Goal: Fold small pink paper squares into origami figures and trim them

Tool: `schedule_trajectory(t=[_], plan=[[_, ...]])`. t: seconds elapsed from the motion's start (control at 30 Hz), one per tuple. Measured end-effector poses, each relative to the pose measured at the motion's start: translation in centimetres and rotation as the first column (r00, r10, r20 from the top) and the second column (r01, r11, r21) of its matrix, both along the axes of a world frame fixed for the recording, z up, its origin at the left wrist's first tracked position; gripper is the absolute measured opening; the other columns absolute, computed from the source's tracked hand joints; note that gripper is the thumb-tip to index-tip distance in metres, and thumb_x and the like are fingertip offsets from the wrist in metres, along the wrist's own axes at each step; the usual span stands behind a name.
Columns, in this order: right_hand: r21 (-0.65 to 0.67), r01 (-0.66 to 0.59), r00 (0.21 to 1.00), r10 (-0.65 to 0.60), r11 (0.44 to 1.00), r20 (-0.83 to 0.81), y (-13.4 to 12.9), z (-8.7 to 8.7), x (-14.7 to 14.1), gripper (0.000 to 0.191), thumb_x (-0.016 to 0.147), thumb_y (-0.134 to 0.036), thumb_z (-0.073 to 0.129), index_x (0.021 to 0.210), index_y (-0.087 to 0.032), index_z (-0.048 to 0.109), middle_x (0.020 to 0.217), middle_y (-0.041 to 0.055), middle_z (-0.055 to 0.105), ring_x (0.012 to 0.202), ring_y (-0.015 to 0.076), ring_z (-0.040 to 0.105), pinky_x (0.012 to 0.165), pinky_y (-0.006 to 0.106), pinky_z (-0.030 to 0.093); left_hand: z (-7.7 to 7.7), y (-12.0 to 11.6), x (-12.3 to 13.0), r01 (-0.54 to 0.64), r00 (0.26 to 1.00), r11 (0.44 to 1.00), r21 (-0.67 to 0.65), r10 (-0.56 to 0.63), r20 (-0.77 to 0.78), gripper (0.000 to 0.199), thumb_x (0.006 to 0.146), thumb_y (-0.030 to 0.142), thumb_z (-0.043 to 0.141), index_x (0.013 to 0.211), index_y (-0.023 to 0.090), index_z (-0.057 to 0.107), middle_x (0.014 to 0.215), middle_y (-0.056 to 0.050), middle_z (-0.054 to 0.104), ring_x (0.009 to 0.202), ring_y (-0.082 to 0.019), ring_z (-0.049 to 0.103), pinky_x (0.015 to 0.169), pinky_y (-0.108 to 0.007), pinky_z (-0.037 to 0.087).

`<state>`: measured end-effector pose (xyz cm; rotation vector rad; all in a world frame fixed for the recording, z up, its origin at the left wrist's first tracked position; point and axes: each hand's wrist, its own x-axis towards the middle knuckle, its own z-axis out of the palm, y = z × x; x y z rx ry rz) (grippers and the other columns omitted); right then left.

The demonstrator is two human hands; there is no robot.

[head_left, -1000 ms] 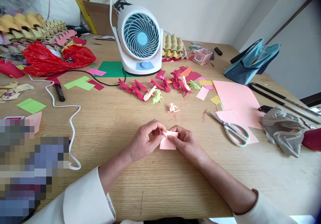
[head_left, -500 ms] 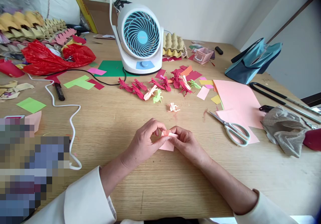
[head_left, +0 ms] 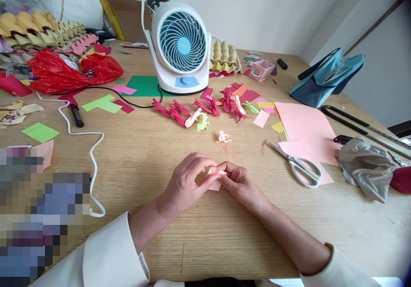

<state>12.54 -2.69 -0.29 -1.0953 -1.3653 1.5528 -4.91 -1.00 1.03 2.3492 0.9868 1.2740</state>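
Observation:
A small light pink paper (head_left: pixel 214 186), partly folded at its upper edge, is held above the middle of the wooden table. My left hand (head_left: pixel 188 180) pinches its upper left part between thumb and forefinger. From the other side my right hand (head_left: pixel 240 184) grips the paper's right part, the fingertips of both hands nearly meeting. The fingers hide much of the fold. Just beyond my hands sits a small pale pink folded figure (head_left: pixel 222 137). Farther back lies a row of red, pink and green folded paper figures (head_left: pixel 203 122).
A white fan (head_left: pixel 183 45) stands at the back. Scissors (head_left: pixel 303 169) lie on pink sheets (head_left: pixel 305 124) at the right, near a crumpled grey cloth (head_left: pixel 364 167) and a blue bag (head_left: pixel 327 79). A white cord (head_left: pixel 93 158), marker (head_left: pixel 76 115) and red plastic bag (head_left: pixel 70 75) are at left.
My left forefinger has moved right, over the paper's upper edge, closer to my right fingertips. Less of the paper's lower part shows. The whole view has shifted slightly.

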Motion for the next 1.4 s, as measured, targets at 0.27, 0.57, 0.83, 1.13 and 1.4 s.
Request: schedule_trajectory(t=[0.27, 0.57, 0.83, 1.13, 1.4], plan=[[0.007, 0.005, 1.0, -0.005, 1.0, -0.003, 0.08, -0.26, 0.03, 0.036, 0.085, -0.053, 0.063, 0.087, -0.017, 0.062, 0.075, -0.0002, 0.057, 0.068, 0.0128, 0.047, 0.065, 0.026, 0.036, 0.36, -0.09, 0.06, 0.004, 1.0, 1.0, -0.011, -0.004, -0.009, 0.006, 0.089, 0.015, 0.061, 0.09, 0.02, 0.06, 0.086, -0.002, 0.065, 0.082, -0.014, 0.06, 0.077, -0.027, 0.05], [0.016, 0.007, 1.0, -0.006, 1.0, -0.018, 0.05, -0.46, 0.06, 0.036, 0.084, -0.054, 0.064, 0.085, -0.018, 0.06, 0.076, -0.0004, 0.057, 0.07, 0.013, 0.049, 0.067, 0.026, 0.038, 0.27, -0.09, -0.32, 0.003, 0.989, 0.99, 0.144, 0.018, -0.148, 0.014, 0.089, 0.016, 0.061, 0.102, 0.02, 0.066, 0.092, -0.005, 0.068, 0.082, -0.017, 0.06, 0.077, -0.032, 0.049], [0.043, 0.018, 1.0, -0.019, 0.999, 0.013, 0.04, -0.76, 0.19, 0.037, 0.085, -0.055, 0.063, 0.085, -0.018, 0.06, 0.076, -0.0002, 0.056, 0.07, 0.0132, 0.048, 0.067, 0.026, 0.039, 0.25, 0.02, -0.36, -0.005, 0.981, 0.984, 0.177, 0.04, -0.19, 0.011, 0.091, 0.018, 0.06, 0.1, 0.021, 0.066, 0.093, -0.005, 0.07, 0.082, -0.017, 0.061, 0.077, -0.033, 0.048], [0.028, 0.022, 1.0, -0.022, 0.999, -0.001, 0.08, -0.64, 0.07, 0.037, 0.084, -0.054, 0.064, 0.084, -0.018, 0.059, 0.075, -0.0004, 0.055, 0.069, 0.0128, 0.048, 0.066, 0.026, 0.038, 0.02, 0.06, -0.44, -0.013, 0.978, 0.983, 0.183, 0.051, -0.203, 0.009, 0.09, 0.018, 0.061, 0.098, 0.02, 0.064, 0.092, -0.004, 0.069, 0.082, -0.017, 0.06, 0.078, -0.033, 0.048], [0.035, 0.016, 1.0, -0.017, 0.999, 0.013, 0.08, -0.72, 0.06, 0.038, 0.084, -0.056, 0.064, 0.086, -0.018, 0.06, 0.075, -0.0003, 0.057, 0.069, 0.0131, 0.049, 0.066, 0.026, 0.039, -0.01, 0.11, -0.44, -0.014, 0.978, 0.985, 0.171, 0.048, -0.201, 0.008, 0.09, 0.019, 0.061, 0.097, 0.02, 0.063, 0.092, -0.004, 0.069, 0.082, -0.017, 0.06, 0.079, -0.033, 0.047]])
